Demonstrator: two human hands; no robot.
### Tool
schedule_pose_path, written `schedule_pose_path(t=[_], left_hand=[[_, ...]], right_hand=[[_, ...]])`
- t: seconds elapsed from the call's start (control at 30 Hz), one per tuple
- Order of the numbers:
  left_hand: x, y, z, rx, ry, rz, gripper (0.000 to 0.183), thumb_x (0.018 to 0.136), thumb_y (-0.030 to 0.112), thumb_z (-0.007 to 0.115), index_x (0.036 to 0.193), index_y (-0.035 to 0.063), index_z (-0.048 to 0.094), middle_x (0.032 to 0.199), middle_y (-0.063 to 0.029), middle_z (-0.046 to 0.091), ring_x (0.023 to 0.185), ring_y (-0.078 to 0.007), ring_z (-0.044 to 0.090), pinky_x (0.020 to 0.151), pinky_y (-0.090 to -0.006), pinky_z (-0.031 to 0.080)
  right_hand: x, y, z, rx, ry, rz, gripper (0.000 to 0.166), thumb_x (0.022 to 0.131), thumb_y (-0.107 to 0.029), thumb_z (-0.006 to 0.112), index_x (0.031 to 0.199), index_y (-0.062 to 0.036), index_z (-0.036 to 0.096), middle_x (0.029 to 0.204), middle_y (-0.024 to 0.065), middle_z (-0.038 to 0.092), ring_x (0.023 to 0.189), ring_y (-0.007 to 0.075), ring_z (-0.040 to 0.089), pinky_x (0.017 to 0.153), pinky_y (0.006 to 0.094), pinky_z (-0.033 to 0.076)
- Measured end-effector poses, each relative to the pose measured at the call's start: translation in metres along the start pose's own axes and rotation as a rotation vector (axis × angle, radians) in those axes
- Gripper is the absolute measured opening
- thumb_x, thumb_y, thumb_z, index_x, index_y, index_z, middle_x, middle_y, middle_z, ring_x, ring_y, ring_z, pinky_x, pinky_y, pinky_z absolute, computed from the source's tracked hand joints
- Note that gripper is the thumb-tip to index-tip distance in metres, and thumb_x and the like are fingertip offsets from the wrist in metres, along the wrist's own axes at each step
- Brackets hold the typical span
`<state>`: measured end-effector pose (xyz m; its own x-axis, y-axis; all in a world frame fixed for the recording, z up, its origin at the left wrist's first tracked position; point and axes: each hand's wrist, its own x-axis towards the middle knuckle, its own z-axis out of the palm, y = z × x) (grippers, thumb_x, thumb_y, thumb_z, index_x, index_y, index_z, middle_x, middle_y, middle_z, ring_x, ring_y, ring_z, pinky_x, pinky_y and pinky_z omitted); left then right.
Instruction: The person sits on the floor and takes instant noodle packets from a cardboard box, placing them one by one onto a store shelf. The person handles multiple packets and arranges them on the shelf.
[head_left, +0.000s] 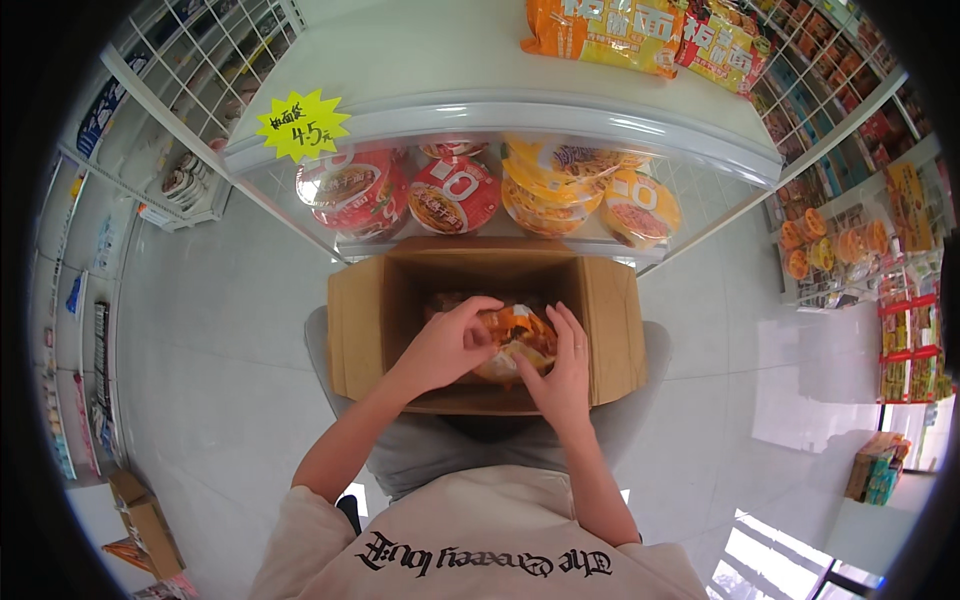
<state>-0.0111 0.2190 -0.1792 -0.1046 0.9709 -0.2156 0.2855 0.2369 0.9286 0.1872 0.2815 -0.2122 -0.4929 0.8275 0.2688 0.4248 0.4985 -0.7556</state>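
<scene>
An open cardboard box rests on my lap with its side flaps spread outward. Between my hands, at the box's mouth, is a crinkled orange and yellow food packet. My left hand grips the packet's left side with bent fingers. On its right side, my right hand holds it between the thumb and the fingers. The hands and the packet hide much of the box's inside. Further contents behind my left hand are too dark to name.
Just beyond the box stands a wire-sided shelf rack; red bowls of instant noodles and yellow bowls fill its lower level. Orange noodle packets lie on the upper shelf. A yellow starburst price tag hangs at the shelf edge.
</scene>
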Motion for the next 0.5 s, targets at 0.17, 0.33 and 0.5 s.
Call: schedule_pose_path(t=[0.17,0.33,0.5], left_hand=[[-0.032,0.029,-0.006,-0.068,0.066,0.045,0.052,0.085,-0.002,0.072,0.133,0.0076,0.054,0.080,-0.0017,0.067,0.061,-0.0066,0.053,0.060,-0.0227,0.046],[-0.034,0.018,-0.010,0.099,0.239,0.222,0.032,0.084,-0.001,0.074,0.114,0.0055,0.064,0.094,-0.0047,0.066,0.072,-0.0084,0.056,0.064,-0.0251,0.048],[-0.032,0.013,-0.008,0.250,0.342,0.355,0.015,0.085,-0.003,0.071,0.095,0.0029,0.062,0.103,-0.0088,0.065,0.084,-0.0130,0.062,0.072,-0.0265,0.051]], right_hand=[[0.017,0.000,-0.014,0.378,-0.259,0.119,0.046,0.086,-0.019,0.077,0.124,0.0010,0.061,0.095,0.0192,0.071,0.085,0.0324,0.071,0.078,0.0358,0.055],[0.012,-0.005,-0.015,0.306,-0.311,0.156,0.034,0.090,-0.013,0.070,0.119,0.0025,0.064,0.100,0.0217,0.070,0.089,0.0349,0.069,0.080,0.0370,0.054],[0.007,-0.006,-0.016,0.241,-0.277,0.012,0.027,0.094,-0.008,0.061,0.119,0.0023,0.063,0.104,0.0201,0.068,0.093,0.0299,0.066,0.084,0.0343,0.051]])
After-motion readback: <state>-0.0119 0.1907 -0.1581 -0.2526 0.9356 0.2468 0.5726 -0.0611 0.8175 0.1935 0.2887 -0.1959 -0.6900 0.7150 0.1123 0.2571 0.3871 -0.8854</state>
